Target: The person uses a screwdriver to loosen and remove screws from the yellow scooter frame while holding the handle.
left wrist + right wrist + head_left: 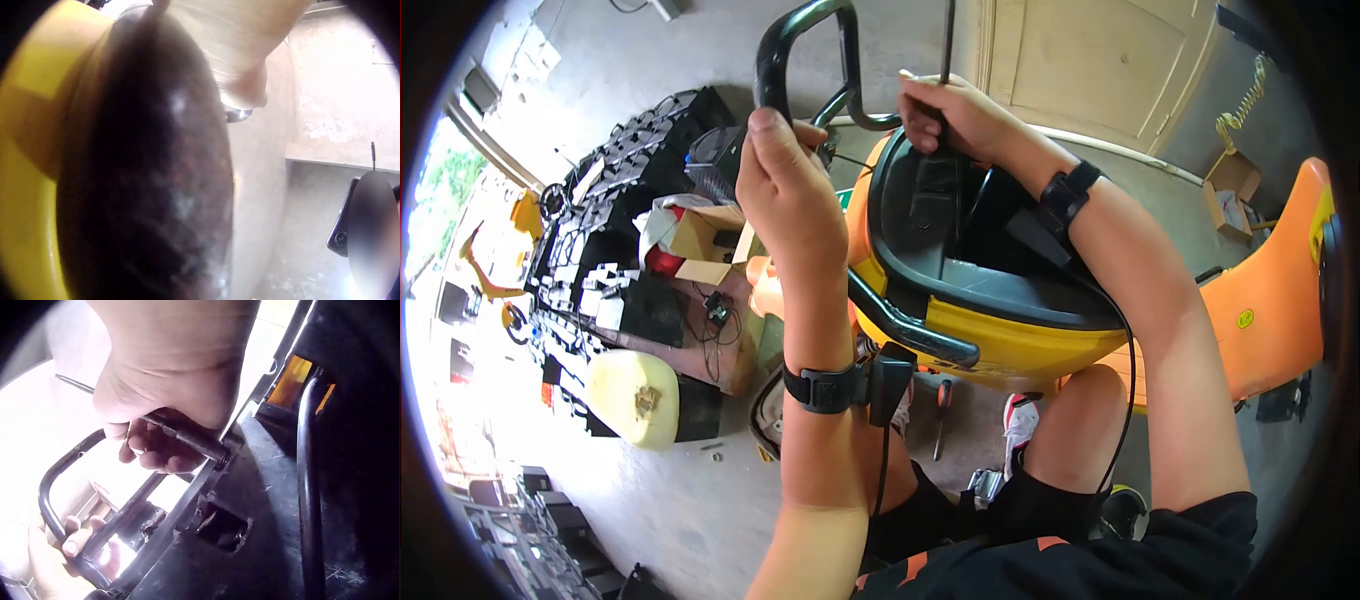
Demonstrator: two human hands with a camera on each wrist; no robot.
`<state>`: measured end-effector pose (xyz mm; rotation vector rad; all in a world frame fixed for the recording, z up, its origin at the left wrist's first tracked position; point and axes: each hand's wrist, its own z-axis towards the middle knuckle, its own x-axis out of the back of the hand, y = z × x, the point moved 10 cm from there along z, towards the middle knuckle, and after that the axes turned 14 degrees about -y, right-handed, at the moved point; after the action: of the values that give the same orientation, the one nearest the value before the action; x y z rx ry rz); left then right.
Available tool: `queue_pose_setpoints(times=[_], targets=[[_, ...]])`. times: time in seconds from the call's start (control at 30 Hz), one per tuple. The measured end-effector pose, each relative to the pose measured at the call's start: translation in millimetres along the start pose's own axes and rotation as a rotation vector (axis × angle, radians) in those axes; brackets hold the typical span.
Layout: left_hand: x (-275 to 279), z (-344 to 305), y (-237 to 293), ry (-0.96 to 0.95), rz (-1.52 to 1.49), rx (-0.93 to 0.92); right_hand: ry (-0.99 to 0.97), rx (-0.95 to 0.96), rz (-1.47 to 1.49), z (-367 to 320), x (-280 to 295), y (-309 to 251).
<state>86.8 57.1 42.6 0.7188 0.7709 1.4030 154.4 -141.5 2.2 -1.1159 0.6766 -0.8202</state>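
Note:
My left hand (pixel 790 180) grips a bent black metal tube (pixel 772 75), thumb along its lower end. In the right wrist view, the fingers of that hand curl round the tube (pixel 45 487) near its corner. My right hand (pixel 960 115) holds a thin dark rod (pixel 949 40) with a thicker cylindrical end (pixel 200 447), which sits close by the edge of a black panel (pixel 169 569). Beneath both hands is a yellow and orange plastic body (pixel 1000 345) with a black top (pixel 1030 295). A blurred dark rounded shape (pixel 150 175) fills much of the left wrist view.
A black handle (pixel 915 335) juts from the body beside my left forearm. A screwdriver (pixel 942 405) lies on the floor between my feet. To the left are an open cardboard box (pixel 705 240), stacked black parts (pixel 630 160) and a pale yellow container (pixel 635 395).

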Motion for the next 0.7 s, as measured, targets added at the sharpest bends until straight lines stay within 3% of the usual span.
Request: queue_pose_setpoints(times=[0.1, 0.23, 0.33, 0.47, 0.7], targets=[[-3, 0, 3, -0.018, -0.007, -0.008, -0.04, -0.172, 0.033, -2, -7, 14], [-2, -1, 2, -0.012, -0.018, 0.019, -0.053, -0.24, -0.014, -3, -10, 14], [-3, -1, 3, -0.004, -0.015, 0.01, -0.109, -0.184, 0.043, 1, -9, 15], [-2, -1, 3, -0.019, -0.013, 0.024, 0.248, -0.132, -0.18, 1, 2, 10], [-2, -2, 2, -0.012, -0.011, 0.016, 0.534, 0.002, -0.572, -7, 15, -6]])
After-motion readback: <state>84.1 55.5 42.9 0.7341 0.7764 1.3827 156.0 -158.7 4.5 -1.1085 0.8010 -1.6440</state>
